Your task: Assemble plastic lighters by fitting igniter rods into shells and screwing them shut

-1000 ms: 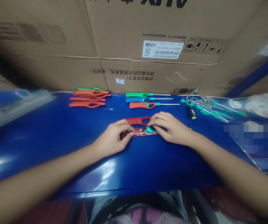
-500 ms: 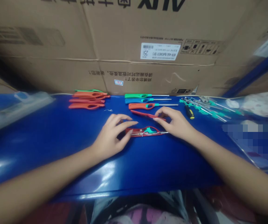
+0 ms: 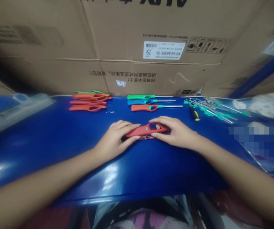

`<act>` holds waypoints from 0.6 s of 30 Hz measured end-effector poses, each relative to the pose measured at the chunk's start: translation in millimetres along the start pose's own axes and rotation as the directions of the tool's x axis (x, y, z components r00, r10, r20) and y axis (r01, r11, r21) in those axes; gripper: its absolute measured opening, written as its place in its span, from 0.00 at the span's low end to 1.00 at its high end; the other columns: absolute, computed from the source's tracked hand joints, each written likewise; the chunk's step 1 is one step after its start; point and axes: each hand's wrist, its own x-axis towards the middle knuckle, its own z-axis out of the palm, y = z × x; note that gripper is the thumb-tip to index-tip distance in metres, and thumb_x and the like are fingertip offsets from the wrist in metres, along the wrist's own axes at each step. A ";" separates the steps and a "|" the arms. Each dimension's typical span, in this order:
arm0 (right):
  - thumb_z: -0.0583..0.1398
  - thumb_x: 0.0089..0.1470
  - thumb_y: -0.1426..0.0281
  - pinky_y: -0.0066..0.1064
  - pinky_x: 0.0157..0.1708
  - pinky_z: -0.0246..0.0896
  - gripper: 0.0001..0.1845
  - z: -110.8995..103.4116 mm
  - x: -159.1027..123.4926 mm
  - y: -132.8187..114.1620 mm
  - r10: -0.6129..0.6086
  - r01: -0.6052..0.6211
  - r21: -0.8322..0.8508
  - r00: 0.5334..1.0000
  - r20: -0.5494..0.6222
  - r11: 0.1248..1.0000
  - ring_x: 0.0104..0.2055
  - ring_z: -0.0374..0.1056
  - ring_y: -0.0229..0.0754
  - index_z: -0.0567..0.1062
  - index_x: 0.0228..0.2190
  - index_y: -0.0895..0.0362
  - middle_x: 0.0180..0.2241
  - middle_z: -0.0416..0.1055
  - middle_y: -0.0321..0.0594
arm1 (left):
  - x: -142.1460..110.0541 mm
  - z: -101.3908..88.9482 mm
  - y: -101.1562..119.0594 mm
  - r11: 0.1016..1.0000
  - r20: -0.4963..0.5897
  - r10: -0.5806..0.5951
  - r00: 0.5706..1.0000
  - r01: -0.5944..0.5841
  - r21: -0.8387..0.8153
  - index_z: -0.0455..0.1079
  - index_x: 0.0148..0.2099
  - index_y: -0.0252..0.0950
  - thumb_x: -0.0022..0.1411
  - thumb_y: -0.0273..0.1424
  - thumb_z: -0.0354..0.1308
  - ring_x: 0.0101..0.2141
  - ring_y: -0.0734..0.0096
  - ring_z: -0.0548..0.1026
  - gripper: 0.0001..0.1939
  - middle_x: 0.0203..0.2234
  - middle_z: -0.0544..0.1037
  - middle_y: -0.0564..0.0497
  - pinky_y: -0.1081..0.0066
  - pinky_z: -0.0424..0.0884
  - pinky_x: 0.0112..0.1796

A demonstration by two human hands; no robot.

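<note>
From here, the red plastic upper shell (image 3: 139, 130) has just come down over the wire-filled red lower half (image 3: 148, 138), mid-frame, mostly covering it; left hand (image 3: 114, 136) and right hand (image 3: 177, 131) fingers grasp opposite ends.

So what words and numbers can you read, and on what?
"AUX", likely, cut off: cardboard box.
"师傅您辛苦了!": same box.
"请在搬运时对我温柔些,谢谢您!": same box.
"KFR-46G/BpR3AES1 (B1)", probably: white label.
"25": white label.
Too blurred: small sticker, row of symbols.
</note>
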 end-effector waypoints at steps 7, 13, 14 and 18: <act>0.64 0.58 0.61 0.42 0.49 0.66 0.16 -2.0 -1.3 2.3 -0.117 0.126 -0.185 0.991 0.062 0.975 0.48 0.67 0.49 0.75 0.48 0.53 0.46 0.70 0.46 | 0.2 1.9 1.0 0.999 0.074 -0.039 0.997 0.038 0.012 0.71 0.59 0.41 0.69 0.39 0.58 0.47 0.58 0.73 0.19 0.47 0.77 0.45 0.56 0.69 0.49; 0.63 0.59 0.62 0.43 0.49 0.65 0.16 -2.4 -1.1 3.3 -0.107 0.136 -0.238 0.986 0.129 0.962 0.48 0.67 0.49 0.75 0.47 0.53 0.47 0.71 0.45 | -0.4 0.1 3.2 0.999 0.075 -0.037 0.997 0.036 0.014 0.73 0.56 0.40 0.67 0.36 0.59 0.45 0.60 0.73 0.16 0.45 0.77 0.46 0.58 0.69 0.47; 0.63 0.59 0.61 0.43 0.49 0.65 0.16 -2.3 -1.0 3.5 -0.105 0.136 -0.244 0.985 0.138 0.960 0.48 0.67 0.49 0.75 0.47 0.53 0.47 0.71 0.45 | -0.3 -0.1 3.5 0.999 0.078 -0.036 0.996 0.035 0.017 0.74 0.56 0.40 0.67 0.36 0.59 0.44 0.60 0.73 0.16 0.44 0.77 0.46 0.58 0.69 0.47; 0.62 0.60 0.61 0.43 0.48 0.65 0.16 -2.4 -0.9 4.3 -0.104 0.146 -0.266 0.981 0.166 0.953 0.48 0.67 0.49 0.75 0.48 0.53 0.47 0.71 0.45 | -0.3 -0.5 4.2 0.999 0.091 -0.032 0.995 0.029 0.029 0.74 0.55 0.39 0.67 0.37 0.59 0.45 0.60 0.73 0.16 0.44 0.76 0.46 0.58 0.68 0.47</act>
